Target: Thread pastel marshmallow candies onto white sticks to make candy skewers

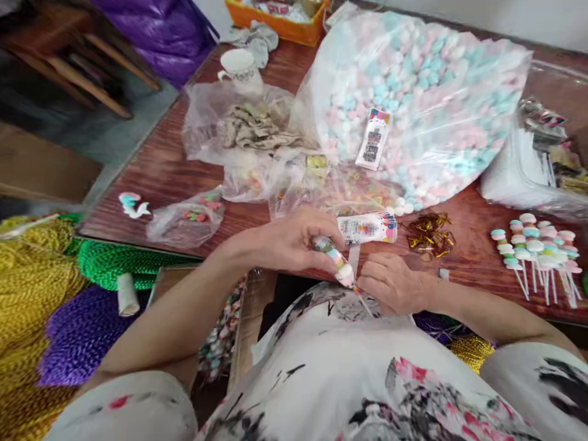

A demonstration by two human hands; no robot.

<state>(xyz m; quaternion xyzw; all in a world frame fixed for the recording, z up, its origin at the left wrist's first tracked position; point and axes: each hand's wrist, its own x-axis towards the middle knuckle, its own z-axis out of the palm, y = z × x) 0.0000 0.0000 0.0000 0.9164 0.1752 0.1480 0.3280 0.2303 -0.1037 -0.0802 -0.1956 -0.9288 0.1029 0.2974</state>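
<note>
A marshmallow skewer [340,267] on a white stick, apparently in a clear printed wrapper, slants across the front table edge. My left hand [301,242] is closed around its upper end. Fingers of my right hand [390,283] are pinched at the lower end, where the wrapper meets the stick; the exact grip there is partly hidden. Just beyond the hands lies a stack of printed wrappers [367,228]. Gold twist ties [429,236] are heaped to the right of it. Several finished-looking marshmallow skewers [537,248] lie at the table's right side.
A big clear bag of pastel marshmallows [422,92] fills the back of the table, with one wrapper packet [373,139] on it. Smaller plastic bags [248,171], a white mug [239,67] and an orange basket [280,21] stand left of it. Coloured cord bundles [87,331] lie below left.
</note>
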